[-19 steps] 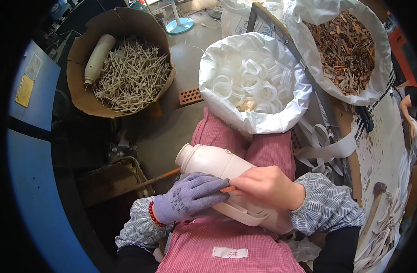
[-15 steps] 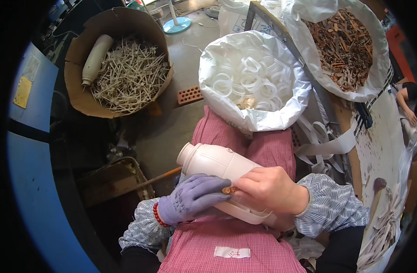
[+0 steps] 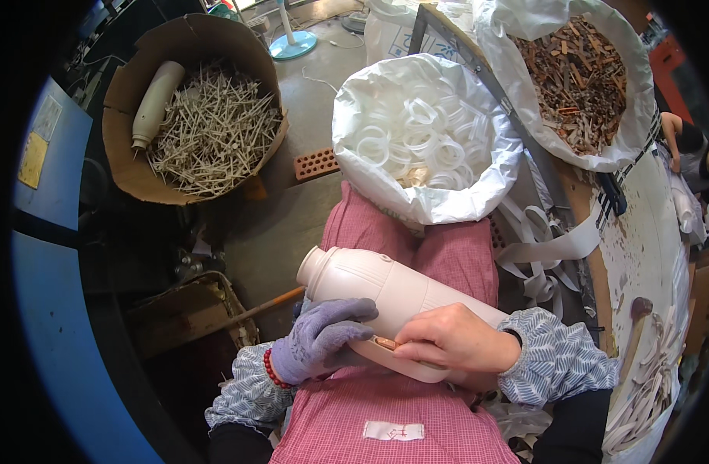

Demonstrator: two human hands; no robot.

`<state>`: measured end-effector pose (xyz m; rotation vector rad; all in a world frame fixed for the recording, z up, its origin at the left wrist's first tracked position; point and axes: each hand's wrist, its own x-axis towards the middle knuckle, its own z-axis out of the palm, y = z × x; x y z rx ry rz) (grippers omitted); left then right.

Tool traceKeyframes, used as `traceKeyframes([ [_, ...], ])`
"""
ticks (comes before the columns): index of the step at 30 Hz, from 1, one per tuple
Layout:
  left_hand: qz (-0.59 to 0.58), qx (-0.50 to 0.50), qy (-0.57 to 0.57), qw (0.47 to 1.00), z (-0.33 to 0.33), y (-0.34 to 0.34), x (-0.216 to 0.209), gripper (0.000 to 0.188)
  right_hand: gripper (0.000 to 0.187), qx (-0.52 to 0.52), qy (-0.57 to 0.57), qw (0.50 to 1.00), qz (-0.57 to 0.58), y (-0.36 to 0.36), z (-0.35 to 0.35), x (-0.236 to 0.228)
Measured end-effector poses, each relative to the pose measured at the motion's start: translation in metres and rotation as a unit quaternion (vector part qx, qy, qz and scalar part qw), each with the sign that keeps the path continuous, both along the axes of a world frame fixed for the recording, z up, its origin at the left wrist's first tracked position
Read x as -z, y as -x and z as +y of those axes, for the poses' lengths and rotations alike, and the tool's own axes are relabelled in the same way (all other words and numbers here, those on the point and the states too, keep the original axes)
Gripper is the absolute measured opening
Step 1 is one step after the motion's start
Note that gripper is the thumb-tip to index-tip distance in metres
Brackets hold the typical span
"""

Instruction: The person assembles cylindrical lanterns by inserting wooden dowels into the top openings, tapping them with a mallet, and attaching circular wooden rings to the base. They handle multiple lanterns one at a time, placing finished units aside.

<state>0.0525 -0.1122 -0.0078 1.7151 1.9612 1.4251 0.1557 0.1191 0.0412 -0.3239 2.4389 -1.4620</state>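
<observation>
One brown strip [image 3: 385, 342] sits pinched in my right fingers [image 3: 418, 348] at the handle [image 3: 407, 366] of the pale bottle [image 3: 374, 284] across my lap [image 3: 461, 259]; my gloved left hand [image 3: 323, 338] curls alongside, grip unclear. Fitting it seems to call for steady pressing.

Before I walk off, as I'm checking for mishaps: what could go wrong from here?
The small brown piece looks held in a fingertip pinch by the right hand, so it might slip off the pale handle. The pale pink bottle body lies slanting across the lap and might roll. A dropped piece could land in the open white bag in front.
</observation>
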Motion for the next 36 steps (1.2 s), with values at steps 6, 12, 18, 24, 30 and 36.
traceKeyframes([
  [6, -0.006, -0.005, 0.004, 1.0, -0.002, -0.003, 0.0, 0.058, 0.021, 0.006, -0.007, 0.999, 0.049, -0.003, -0.005, 0.002],
  [12, 0.165, 0.083, 0.062, 0.981, 0.014, 0.012, -0.018, 0.049, 0.024, 0.011, -0.089, 0.986, 0.141, -0.014, -0.007, 0.005],
  [18, 0.149, 0.084, 0.045, 0.984, 0.062, 0.021, -0.038, 0.043, 0.035, 0.114, -0.238, 0.924, 0.277, -0.042, 0.007, -0.007],
  [24, -0.259, 0.128, 0.048, 0.956, 0.138, 0.046, -0.049, 0.051, 0.037, 0.374, 0.053, 0.925, 0.033, -0.134, 0.111, -0.044],
  [30, -0.104, 0.168, 0.005, 0.98, 0.299, -0.002, -0.031, 0.026, 0.042, 0.726, -0.326, 0.587, 0.15, -0.292, 0.271, -0.004],
  [36, 0.054, 0.173, 0.155, 0.971, 0.392, 0.005, 0.016, 0.03, 0.046, 0.695, -0.478, 0.535, -0.035, -0.346, 0.311, 0.026],
])
